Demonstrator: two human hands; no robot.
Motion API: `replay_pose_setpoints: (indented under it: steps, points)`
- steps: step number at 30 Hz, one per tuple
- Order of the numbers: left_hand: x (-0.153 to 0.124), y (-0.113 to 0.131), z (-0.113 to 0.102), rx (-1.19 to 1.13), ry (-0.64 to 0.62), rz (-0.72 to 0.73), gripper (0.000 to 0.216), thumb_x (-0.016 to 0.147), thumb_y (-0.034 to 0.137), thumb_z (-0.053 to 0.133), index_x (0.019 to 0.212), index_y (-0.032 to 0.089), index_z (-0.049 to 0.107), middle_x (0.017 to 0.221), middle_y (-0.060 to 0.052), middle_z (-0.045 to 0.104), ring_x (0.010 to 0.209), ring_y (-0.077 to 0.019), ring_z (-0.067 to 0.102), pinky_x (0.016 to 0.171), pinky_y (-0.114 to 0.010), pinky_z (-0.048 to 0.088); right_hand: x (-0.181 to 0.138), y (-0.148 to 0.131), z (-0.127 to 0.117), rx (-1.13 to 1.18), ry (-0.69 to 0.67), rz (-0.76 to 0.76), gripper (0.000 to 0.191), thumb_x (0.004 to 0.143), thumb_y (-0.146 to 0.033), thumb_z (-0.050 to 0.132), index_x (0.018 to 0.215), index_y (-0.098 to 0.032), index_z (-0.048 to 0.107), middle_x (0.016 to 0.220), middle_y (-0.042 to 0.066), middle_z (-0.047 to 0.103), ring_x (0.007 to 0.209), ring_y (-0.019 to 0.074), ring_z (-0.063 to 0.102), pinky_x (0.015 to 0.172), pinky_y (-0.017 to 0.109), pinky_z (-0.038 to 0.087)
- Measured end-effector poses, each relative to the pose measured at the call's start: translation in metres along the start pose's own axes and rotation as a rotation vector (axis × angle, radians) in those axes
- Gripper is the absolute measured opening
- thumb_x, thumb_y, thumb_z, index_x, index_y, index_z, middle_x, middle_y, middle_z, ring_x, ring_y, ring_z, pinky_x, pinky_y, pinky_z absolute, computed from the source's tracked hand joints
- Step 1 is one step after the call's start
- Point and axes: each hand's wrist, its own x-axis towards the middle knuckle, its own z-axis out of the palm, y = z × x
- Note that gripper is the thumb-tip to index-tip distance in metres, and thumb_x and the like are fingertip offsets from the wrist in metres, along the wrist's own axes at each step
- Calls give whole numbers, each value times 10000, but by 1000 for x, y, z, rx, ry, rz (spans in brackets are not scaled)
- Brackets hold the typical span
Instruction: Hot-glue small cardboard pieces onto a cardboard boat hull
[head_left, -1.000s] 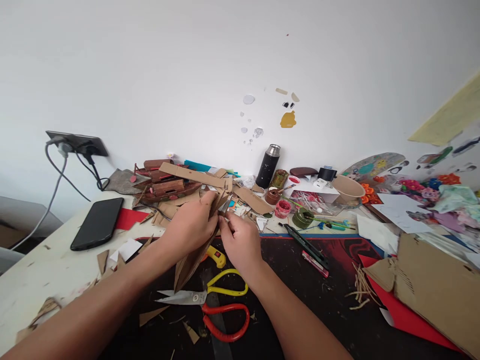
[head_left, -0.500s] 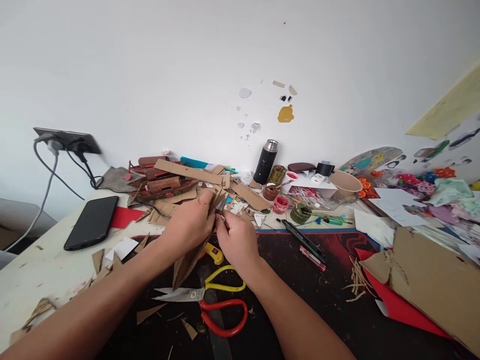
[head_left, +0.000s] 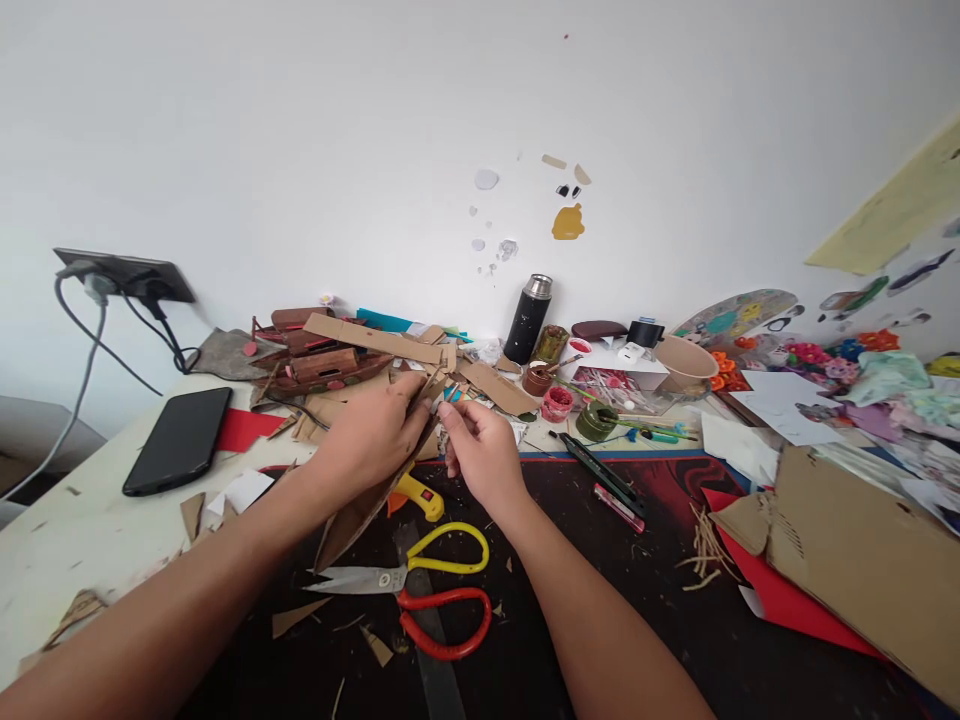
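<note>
My left hand (head_left: 375, 430) is closed around a curved piece of cardboard (head_left: 349, 530), which slants down toward me beneath the wrist. Close beside it, at the far end of the cardboard, my right hand (head_left: 484, 455) has its thumb and fingers pinched together; what lies between the fingertips is too small to make out. Under the hands, scissors (head_left: 388, 580) with one yellow and one red handle rest on the dark mat (head_left: 555, 590), blades slightly apart. A yellow tool with a red switch (head_left: 422, 497) lies partly hidden behind the cardboard.
Brown model boats (head_left: 322, 370) and cardboard scraps lie at the back. A black phone (head_left: 180, 440) is on the left. Paint jars (head_left: 556, 404), a black flask (head_left: 529, 320) and a black cutter-like tool (head_left: 604, 475) stand or lie right of centre. A cardboard sheet (head_left: 847, 560) is at the right.
My right hand has drawn slightly away from the left, opening a small gap. The cardboard's lower end has swung left. The view has shifted slightly.
</note>
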Motion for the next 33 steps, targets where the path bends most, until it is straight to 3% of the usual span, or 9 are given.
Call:
replay_pose_setpoints:
  steps: [9, 14, 17, 21, 24, 29, 33]
  points:
    - [8, -9, -12, -8, -66, -38, 335, 1025, 402, 431, 1117, 216, 694, 1045, -159, 840, 933, -360, 780, 757, -380, 507, -2, 6, 1, -121, -52, -34, 353, 1075, -517, 562, 877, -245, 671, 544, -62, 561, 444, 158, 569, 520, 269, 433]
    - [13, -34, -43, -109, 157, -117, 339, 1020, 472, 449, 1060, 238, 690, 984, -120, 815, 916, -342, 748, 797, -382, 512, -7, -5, 1, -493, -142, -141, 417, 1079, -531, 618, 816, -222, 718, 648, -7, 650, 605, 173, 606, 595, 279, 374]
    - [14, -44, -53, -122, 183, -165, 321, 1007, 474, 473, 1025, 241, 693, 881, -97, 779, 837, -331, 730, 791, -391, 522, -11, -9, 5, -722, -252, -187, 431, 1043, -584, 691, 827, -215, 738, 711, 15, 690, 661, 188, 622, 628, 294, 356]
    - [14, -49, -57, -164, 242, -139, 313, 996, 467, 486, 988, 235, 697, 1033, -124, 798, 908, -319, 723, 842, -396, 529, -15, -8, 10, -900, -341, -185, 435, 971, -653, 764, 924, -220, 754, 873, 65, 762, 800, 258, 700, 690, 321, 421]
    - [15, -48, -58, -156, 218, -148, 327, 988, 483, 474, 973, 231, 682, 955, -115, 778, 842, -309, 698, 794, -397, 510, -16, -4, 12, -965, -381, -174, 410, 924, -626, 828, 944, -226, 740, 942, 83, 780, 842, 291, 725, 714, 338, 449]
    - [13, -44, -61, -161, 189, -163, 343, 981, 498, 457, 1014, 233, 671, 914, -101, 763, 808, -310, 688, 777, -395, 489, -17, 0, 14, -1007, -440, -151, 390, 900, -562, 865, 815, -222, 694, 789, 67, 733, 737, 271, 690, 648, 320, 386]
    - [12, -44, -63, -186, 188, -128, 321, 978, 504, 456, 953, 248, 649, 922, -94, 766, 847, -313, 696, 788, -389, 493, -15, 4, 13, -894, -423, -129, 403, 890, -485, 875, 706, -228, 626, 672, 15, 654, 649, 210, 613, 600, 294, 311]
